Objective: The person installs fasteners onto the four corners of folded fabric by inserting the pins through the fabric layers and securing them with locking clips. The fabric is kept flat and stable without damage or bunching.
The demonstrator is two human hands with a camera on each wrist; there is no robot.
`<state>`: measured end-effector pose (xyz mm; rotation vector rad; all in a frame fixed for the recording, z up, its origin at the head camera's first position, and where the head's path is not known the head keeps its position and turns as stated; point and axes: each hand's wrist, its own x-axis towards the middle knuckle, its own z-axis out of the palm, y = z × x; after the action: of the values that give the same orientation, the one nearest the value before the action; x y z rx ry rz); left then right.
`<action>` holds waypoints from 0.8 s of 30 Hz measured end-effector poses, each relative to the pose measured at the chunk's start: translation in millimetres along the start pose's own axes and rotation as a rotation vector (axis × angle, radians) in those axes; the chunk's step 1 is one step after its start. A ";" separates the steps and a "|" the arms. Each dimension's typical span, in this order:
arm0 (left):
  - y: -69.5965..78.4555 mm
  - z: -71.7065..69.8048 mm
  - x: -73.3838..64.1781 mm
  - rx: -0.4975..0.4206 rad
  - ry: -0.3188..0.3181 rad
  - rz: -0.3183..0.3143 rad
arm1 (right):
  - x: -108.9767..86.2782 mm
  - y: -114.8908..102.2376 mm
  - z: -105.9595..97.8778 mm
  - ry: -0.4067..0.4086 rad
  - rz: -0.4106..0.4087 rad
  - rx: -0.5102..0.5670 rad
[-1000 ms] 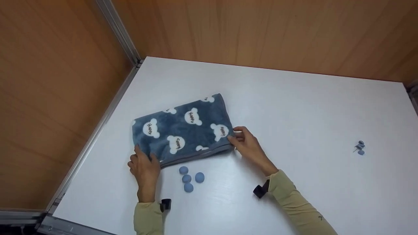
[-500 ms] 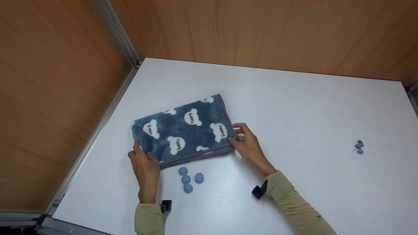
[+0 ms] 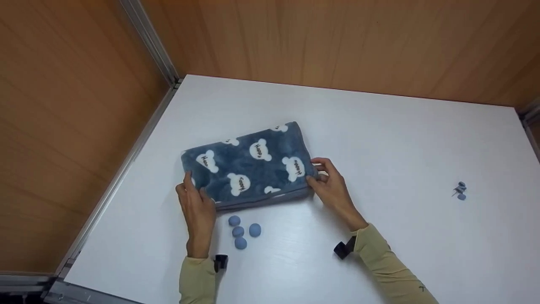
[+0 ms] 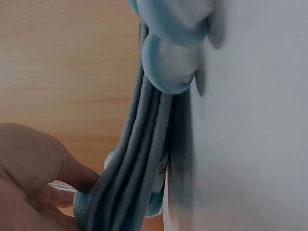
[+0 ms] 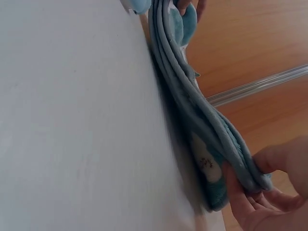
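Observation:
A folded blue blanket [image 3: 257, 169] with white bear heads marked "Happy" lies aslant at the left middle of the table in the head view. My left hand [image 3: 197, 213] grips its near left corner; in the left wrist view the thumb lies against the stacked folds [image 4: 134, 144]. At the near right corner, my right hand [image 3: 333, 190] pinches the layers between thumb and fingers, as the right wrist view shows [image 5: 267, 187]. That edge is lifted slightly off the table. The blanket's underside is mostly hidden.
Several round blue caps [image 3: 255, 230] with whitish insides stand just in front of the blanket, between the forearms. Small blue-headed pins [image 3: 460, 190] lie far right on the white table [image 3: 379, 147]. Wooden panels [image 3: 337, 42] wall the back and left.
Both hands have shifted the blanket a little to the right, keeping their holds on it. The blue caps and the pins stay in place on the table.

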<state>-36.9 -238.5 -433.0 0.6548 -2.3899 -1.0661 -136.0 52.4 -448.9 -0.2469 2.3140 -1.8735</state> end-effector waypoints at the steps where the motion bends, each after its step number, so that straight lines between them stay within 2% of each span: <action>1: 2.0 1.3 0.0 -0.004 0.000 0.008 | -0.4 0.3 -2.1 0.007 -0.004 -0.002; 11: 21.5 15.2 -2.1 -0.048 0.004 0.076 | -9.0 4.7 -24.5 0.075 -0.058 0.015; 24: 47.4 37.4 -16.1 -0.121 -0.038 0.216 | -32.6 9.9 -65.9 0.165 -0.149 0.005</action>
<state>-56.6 -180.2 -422.3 0.3290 -2.3424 -1.1261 -119.2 124.6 -444.5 -0.2808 2.4593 -2.0412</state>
